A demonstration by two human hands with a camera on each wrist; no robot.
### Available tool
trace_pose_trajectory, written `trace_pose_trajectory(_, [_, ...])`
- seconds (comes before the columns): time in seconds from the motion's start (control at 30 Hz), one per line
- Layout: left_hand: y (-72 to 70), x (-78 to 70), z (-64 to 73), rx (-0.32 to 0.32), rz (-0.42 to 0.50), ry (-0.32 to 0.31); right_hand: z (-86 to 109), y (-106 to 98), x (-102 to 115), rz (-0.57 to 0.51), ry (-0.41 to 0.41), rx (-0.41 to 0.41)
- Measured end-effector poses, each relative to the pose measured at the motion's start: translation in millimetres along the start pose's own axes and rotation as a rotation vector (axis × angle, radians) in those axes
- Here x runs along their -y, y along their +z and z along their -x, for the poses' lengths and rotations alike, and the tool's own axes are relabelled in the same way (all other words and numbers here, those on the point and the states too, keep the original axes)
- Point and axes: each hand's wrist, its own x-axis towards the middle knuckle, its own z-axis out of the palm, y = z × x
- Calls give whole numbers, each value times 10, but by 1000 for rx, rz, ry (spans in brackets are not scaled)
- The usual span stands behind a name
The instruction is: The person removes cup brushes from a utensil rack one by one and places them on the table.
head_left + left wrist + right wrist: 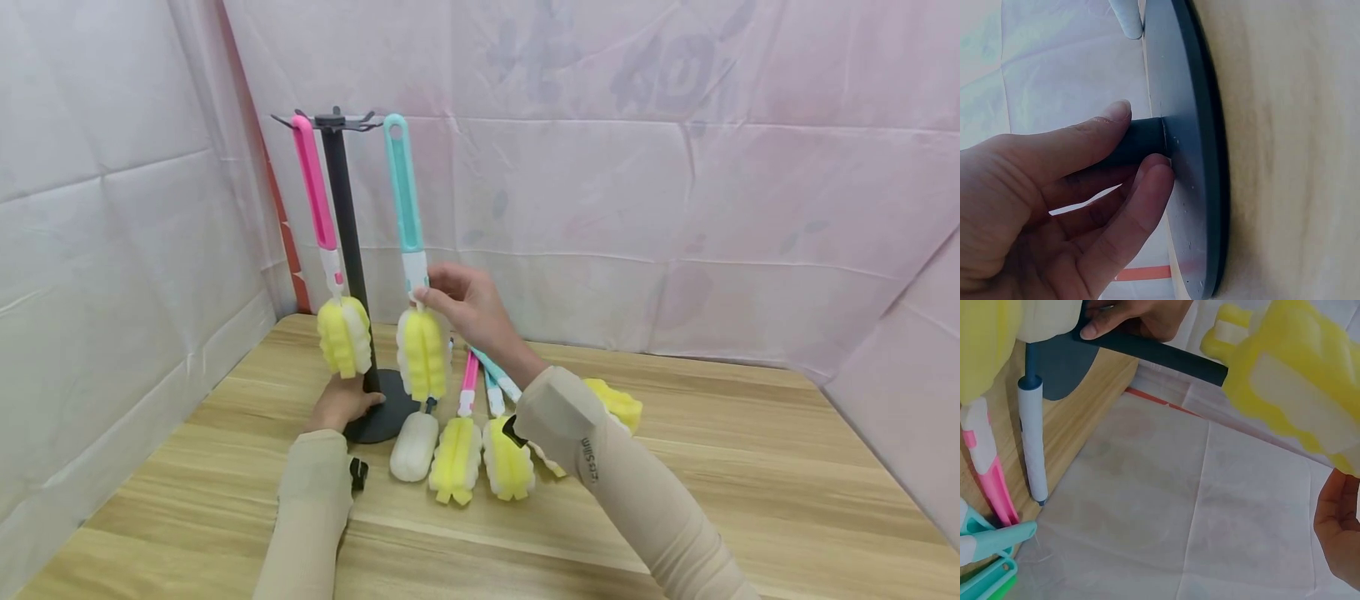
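Observation:
A black rack (pixel 346 200) with hooks at its top stands upright on a round base (pixel 392 408). My left hand (pixel 341 403) grips the foot of its pole; in the left wrist view, the thumb and fingers (pixel 1125 234) curl round the pole (pixel 1141 140) just above the base. With my right hand (pixel 472 304) I pinch the white neck of a teal-handled sponge bottle brush (pixel 405 196), its yellow and white head downward. The handle's holed end is at a hook tip; whether it is hooked, I cannot tell. A pink-handled bottle brush (pixel 315 179) hangs at the rack's left.
Several more sponge brushes lie on the wooden table (pixel 750 467) right of the base: a white-headed one (pixel 414 447), a pink-handled one (pixel 456 461), teal-handled ones (pixel 509 458), partly behind my right forearm. Pale cloth (pixel 562 208) encloses the table's back and sides.

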Motion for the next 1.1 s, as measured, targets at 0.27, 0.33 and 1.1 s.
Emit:
trace_pose_trajectory(0.27, [5, -4, 1, 7, -7, -9, 15, -79, -8, 7, 39, -14])
trace_pose_trajectory(0.33, [12, 2, -6, 9, -6, -11, 20, -92, -9, 22, 52, -15])
trace_pose_trajectory(1.1, [20, -7, -26, 18, 6, -16, 30, -178, -78, 62, 396, -53])
